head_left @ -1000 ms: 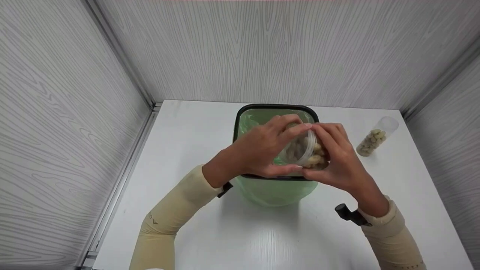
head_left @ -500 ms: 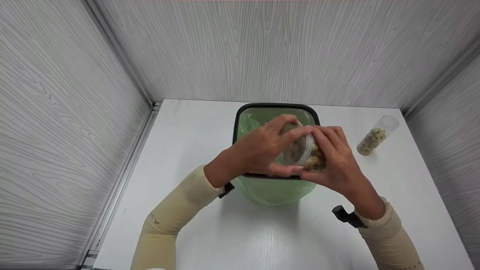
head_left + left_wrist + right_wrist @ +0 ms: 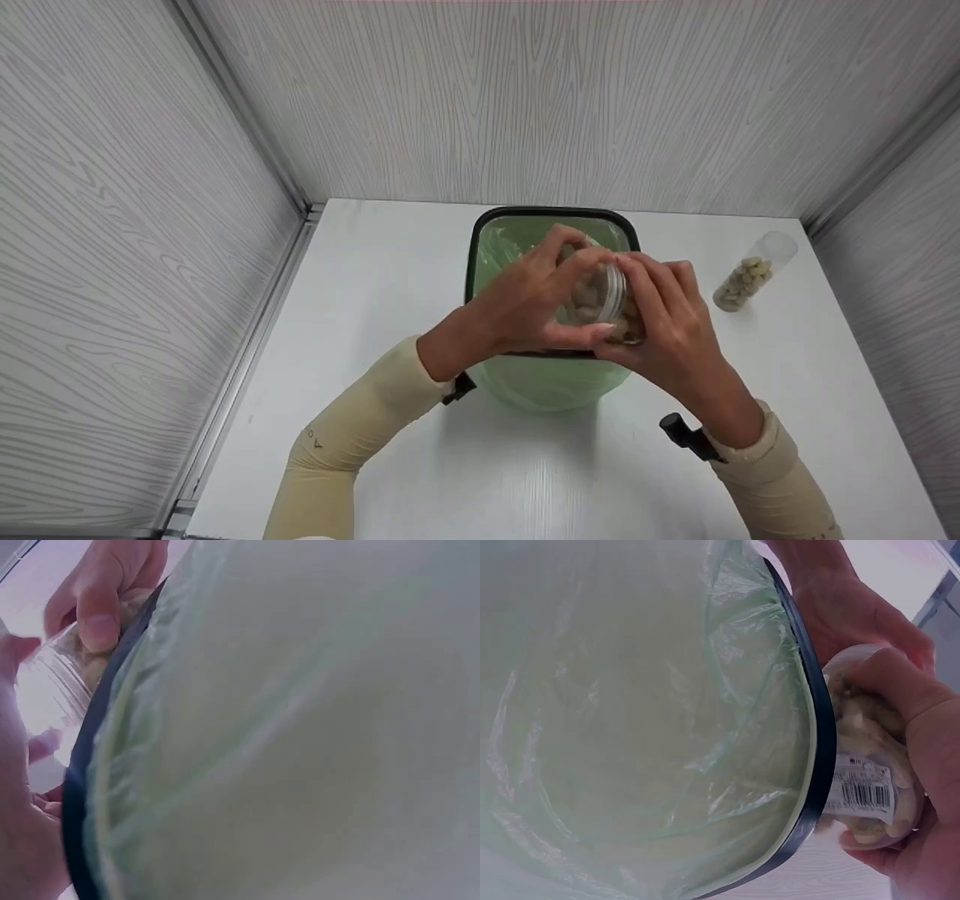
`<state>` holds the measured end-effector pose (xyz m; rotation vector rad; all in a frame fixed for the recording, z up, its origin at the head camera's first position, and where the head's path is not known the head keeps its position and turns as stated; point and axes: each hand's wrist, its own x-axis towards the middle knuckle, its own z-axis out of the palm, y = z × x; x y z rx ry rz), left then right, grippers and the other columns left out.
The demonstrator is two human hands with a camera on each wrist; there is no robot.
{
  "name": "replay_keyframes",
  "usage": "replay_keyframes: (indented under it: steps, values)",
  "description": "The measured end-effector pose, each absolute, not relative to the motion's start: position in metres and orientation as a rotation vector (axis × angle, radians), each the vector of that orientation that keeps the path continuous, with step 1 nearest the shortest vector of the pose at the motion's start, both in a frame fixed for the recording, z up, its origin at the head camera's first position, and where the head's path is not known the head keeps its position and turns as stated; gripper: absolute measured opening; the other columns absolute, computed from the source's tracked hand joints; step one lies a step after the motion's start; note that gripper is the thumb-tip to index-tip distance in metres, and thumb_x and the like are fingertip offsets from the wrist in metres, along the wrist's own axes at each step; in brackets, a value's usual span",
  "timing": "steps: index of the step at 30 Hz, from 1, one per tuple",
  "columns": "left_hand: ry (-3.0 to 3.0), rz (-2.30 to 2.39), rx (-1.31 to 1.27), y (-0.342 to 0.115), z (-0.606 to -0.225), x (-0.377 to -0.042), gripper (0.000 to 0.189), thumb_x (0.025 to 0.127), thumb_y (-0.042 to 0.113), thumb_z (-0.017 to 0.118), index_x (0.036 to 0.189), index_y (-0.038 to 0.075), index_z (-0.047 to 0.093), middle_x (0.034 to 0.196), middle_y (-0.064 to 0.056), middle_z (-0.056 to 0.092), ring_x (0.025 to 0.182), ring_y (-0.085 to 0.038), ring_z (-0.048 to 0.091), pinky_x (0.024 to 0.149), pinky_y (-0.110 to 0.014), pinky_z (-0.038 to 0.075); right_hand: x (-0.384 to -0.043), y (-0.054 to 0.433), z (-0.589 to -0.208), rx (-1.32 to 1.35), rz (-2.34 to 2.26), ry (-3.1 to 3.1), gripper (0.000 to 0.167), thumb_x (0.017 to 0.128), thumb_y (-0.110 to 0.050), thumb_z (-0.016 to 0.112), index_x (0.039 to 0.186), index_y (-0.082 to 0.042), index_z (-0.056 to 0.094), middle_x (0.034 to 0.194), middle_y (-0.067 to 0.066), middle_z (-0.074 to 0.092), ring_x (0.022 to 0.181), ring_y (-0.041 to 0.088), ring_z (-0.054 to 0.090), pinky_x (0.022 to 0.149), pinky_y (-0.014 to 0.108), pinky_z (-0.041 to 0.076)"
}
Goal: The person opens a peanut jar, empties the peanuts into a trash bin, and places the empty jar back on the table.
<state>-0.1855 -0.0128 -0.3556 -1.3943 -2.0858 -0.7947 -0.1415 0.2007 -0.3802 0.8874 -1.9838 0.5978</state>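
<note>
A clear plastic jar of tan, peanut-like pieces lies tilted between both hands above a bin with a dark rim and a green liner bag. My left hand grips the jar's clear lid end, fingers curled over the top and thumb below. Around the body, my right hand holds the other end, its fingertips meeting those of the left. In the right wrist view, a white barcode label shows on the jar's side. The hands cover much of the jar, and the bin hides part of it in both wrist views.
A clear cylindrical container, partly filled with pale nut-like pieces, lies on the white table to the right of the bin. Wood-grain panels enclose the table at the back and both sides.
Both hands and the jar have shifted slightly left. The jar's lid end has turned a little, so its ridged rim shows more edge-on. The bin and the cylindrical container stay put.
</note>
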Motion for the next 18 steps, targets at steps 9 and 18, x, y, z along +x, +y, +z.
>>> replay_keyframes:
  steps: [9,18]
  values:
    - [-2.255,-0.866,-1.274,-0.0118,-0.3518,-0.1797,0.076,0.089,0.055,0.074,0.142,0.007,0.049,0.126,-0.014,0.049,0.081,-0.015,0.060,0.073,-0.026,0.055,-0.1442,0.1978,-0.3810,0.807,0.507,-1.895,0.063,0.092,-0.043,0.069,0.129,0.009,0.064,0.120,0.028,0.069,0.097,0.045,0.058,0.081,0.056,0.047]
    - [-2.206,-0.692,-1.313,-0.0181,-0.3506,-0.1832,0.117,0.074,0.076,0.076,0.159,0.008,0.032,0.153,-0.017,0.044,0.129,-0.023,0.057,0.099,-0.033,0.055,-0.1444,0.2055,-0.3833,0.822,0.530,-1.943,0.080,0.089,-0.056,0.073,0.135,0.008,0.061,0.128,0.028,0.065,0.101,0.045,0.055,0.084,0.056,0.047]
